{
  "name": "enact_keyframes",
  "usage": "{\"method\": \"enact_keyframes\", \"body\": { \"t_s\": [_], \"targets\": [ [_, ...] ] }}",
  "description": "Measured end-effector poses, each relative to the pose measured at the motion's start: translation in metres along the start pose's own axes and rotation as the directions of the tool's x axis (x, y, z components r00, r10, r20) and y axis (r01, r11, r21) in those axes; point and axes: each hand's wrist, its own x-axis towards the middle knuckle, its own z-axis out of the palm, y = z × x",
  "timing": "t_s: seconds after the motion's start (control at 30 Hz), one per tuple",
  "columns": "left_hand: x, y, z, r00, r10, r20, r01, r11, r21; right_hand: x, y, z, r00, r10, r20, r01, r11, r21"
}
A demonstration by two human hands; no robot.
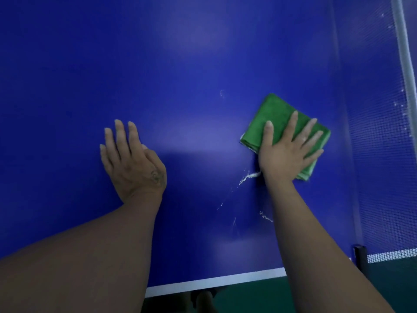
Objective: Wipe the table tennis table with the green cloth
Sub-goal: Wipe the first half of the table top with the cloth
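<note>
The green cloth [275,114], folded square, is pressed under the right hand [284,157] on the blue table tennis table [180,64]; white smears [247,177] are seen beside the wrist.

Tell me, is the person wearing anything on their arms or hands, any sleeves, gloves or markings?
No sleeves or gloves show: both forearms are bare to the frame's edge. The left hand carries a small dark tattoo-like mark on its back; the right hand shows none.

My left hand [133,163] carries a small dark inked mark [155,176] on its back, near the thumb's base. My right hand [286,152] has short, plain nails. Both forearms are bare to the edge of view.
</note>
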Motion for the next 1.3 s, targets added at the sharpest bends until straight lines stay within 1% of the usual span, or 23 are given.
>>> {"method": "enact_keyframes", "body": {
  "t_s": [0.07,0.17,0.27,0.33,0.43,0.57,0.67,0.73,0.8,0.87,0.9,0.97,1.03,1.1,1.17,1.23,1.3],
  "targets": [
    [0.0,0.001,0.0,1.0,0.001,-0.006,-0.001,1.0,0.001,-0.019,0.004,0.0,0.994,-0.111,0.007,0.111,0.994,-0.017],
    [0.0,0.002,-0.001,1.0,-0.002,-0.011,0.002,1.0,-0.003,-0.065,0.032,-0.003,0.961,-0.275,0.032,0.276,0.959,-0.065],
    [0.001,0.003,-0.002,1.0,-0.005,-0.009,0.005,1.0,-0.003,-0.106,0.066,-0.006,0.934,-0.352,0.066,0.357,0.931,-0.075],
    [0.001,0.004,-0.003,1.0,-0.007,-0.005,0.007,1.0,-0.005,-0.114,0.077,-0.007,0.931,-0.355,0.083,0.361,0.929,-0.079],
    [0.001,0.003,-0.003,1.0,-0.009,-0.003,0.009,1.0,-0.003,-0.093,0.058,-0.004,0.955,-0.29,0.057,0.293,0.954,-0.062],
    [0.002,0.0,-0.002,1.0,-0.021,-0.007,0.021,1.0,0.004,-0.03,-0.003,0.001,0.986,-0.168,0.017,0.168,0.986,-0.019],
    [0.001,-0.001,0.0,1.0,-0.018,-0.022,0.018,1.0,0.002,0.018,-0.059,0.009,0.993,-0.118,-0.01,0.118,0.993,0.012],
    [0.001,-0.001,0.002,1.0,-0.009,-0.025,0.009,1.0,0.001,0.037,-0.094,0.014,0.993,-0.121,-0.001,0.121,0.992,0.025],
    [0.001,-0.001,0.002,1.0,-0.007,-0.025,0.007,1.0,0.009,0.04,-0.117,0.019,0.98,-0.198,0.011,0.198,0.98,0.017],
    [0.001,0.0,0.002,0.999,-0.005,-0.041,0.006,1.0,0.015,0.027,-0.122,0.021,0.938,-0.347,0.022,0.347,0.938,-0.005],
    [0.001,0.0,0.002,0.999,-0.002,-0.051,0.002,1.0,0.016,0.016,-0.117,0.022,0.901,-0.433,0.029,0.433,0.901,-0.014],
    [0.0,0.002,0.002,0.997,0.011,-0.07,-0.009,1.0,0.026,-0.011,-0.089,0.02,0.803,-0.595,0.022,0.595,0.803,-0.024],
    [-0.001,0.001,0.002,0.997,0.02,-0.079,-0.018,1.0,0.018,-0.043,-0.049,0.016,0.706,-0.708,0.006,0.708,0.705,-0.025],
    [-0.002,0.001,0.002,0.997,0.022,-0.079,-0.021,1.0,0.007,-0.074,-0.004,0.013,0.622,-0.783,0.017,0.783,0.622,-0.023],
    [-0.005,0.001,-0.002,0.998,0.026,-0.06,-0.025,1.0,0.013,-0.099,0.038,0.008,0.56,-0.827,0.052,0.828,0.56,-0.019],
    [-0.007,0.003,-0.006,0.999,0.032,-0.032,-0.032,0.999,-0.002,-0.113,0.071,0.002,0.514,-0.854,0.079,0.857,0.515,-0.008],
    [-0.008,0.001,-0.008,0.999,0.04,-0.005,-0.041,0.999,-0.031,-0.117,0.09,-0.002,0.496,-0.863,0.102,0.867,0.498,-0.007]
  ]
}}
